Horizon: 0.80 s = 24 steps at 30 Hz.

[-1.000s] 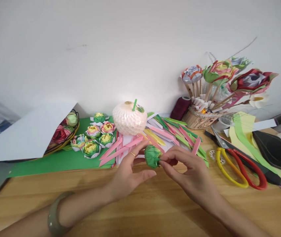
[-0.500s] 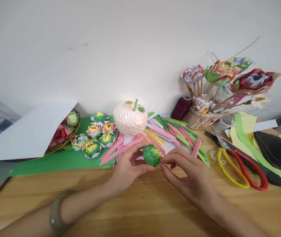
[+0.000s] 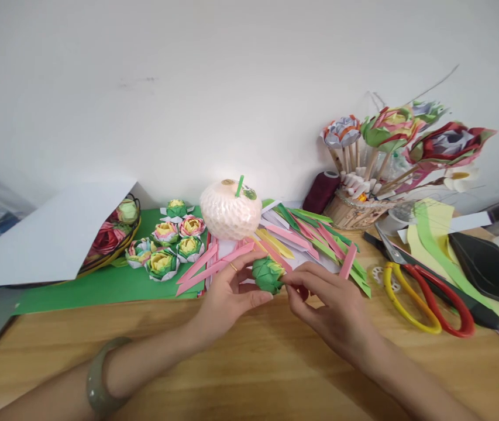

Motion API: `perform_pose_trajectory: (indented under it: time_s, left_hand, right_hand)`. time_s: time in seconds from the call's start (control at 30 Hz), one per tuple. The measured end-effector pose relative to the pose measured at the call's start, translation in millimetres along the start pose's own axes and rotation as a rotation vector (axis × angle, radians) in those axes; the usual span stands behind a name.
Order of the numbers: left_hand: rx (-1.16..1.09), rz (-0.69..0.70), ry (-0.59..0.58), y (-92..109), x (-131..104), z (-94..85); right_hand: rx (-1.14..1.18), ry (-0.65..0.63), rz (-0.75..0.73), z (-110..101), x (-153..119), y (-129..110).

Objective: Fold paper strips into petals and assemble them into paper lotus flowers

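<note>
A green and yellow folded-paper flower (image 3: pixel 267 275) is held above the front of the wooden table (image 3: pixel 231 362). My left hand (image 3: pixel 230 295) grips it from the left, with fingers behind and thumb in front. The fingertips of my right hand (image 3: pixel 326 298) are pinched together at its right edge, touching the petals. Folded paper strips (image 3: pixel 293 237) in pink, green, white and yellow lie just behind both hands. Several finished paper flowers (image 3: pixel 162 263) sit on a green sheet (image 3: pixel 69 292) to the left.
A white textured round lamp-like object (image 3: pixel 230 209) stands behind my hands. Scissors (image 3: pixel 411 298), a black phone-like object (image 3: pixel 490 269) and paper sheets lie at right. Behind them are a basket (image 3: pixel 354 211) of paper flowers and a dark thread spool (image 3: pixel 320 192). White paper (image 3: pixel 56 234) covers a left basket.
The thumb and forefinger of my right hand have shifted slightly and closed nearer together at the flower's edge. My left hand keeps its hold.
</note>
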<state>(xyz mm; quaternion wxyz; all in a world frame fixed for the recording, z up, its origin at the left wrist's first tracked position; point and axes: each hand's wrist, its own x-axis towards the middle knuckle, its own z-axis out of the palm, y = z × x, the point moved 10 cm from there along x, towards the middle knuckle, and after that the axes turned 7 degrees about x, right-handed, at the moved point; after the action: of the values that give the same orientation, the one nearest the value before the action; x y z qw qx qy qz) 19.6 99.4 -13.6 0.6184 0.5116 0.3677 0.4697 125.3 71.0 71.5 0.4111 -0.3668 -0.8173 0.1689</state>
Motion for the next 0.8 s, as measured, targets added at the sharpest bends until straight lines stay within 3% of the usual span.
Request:
perform_pose_trajectory:
  time_s: [0.17, 0.63, 0.8]
  left_hand:
    - [0.011, -0.019, -0.006, -1.9, -0.2, 0.5]
    - [0.029, -0.051, 0.033, -5.6, 0.5, -3.8]
    - [-0.003, -0.039, 0.069, -3.4, 1.7, -7.9]
  right_hand:
    - [-0.015, -0.052, 0.027, 6.0, -1.4, 3.4]
    - [-0.059, -0.002, 0.027, 4.3, -3.1, 1.8]
    - [0.201, -0.039, 0.232, 5.8, -1.4, 17.5]
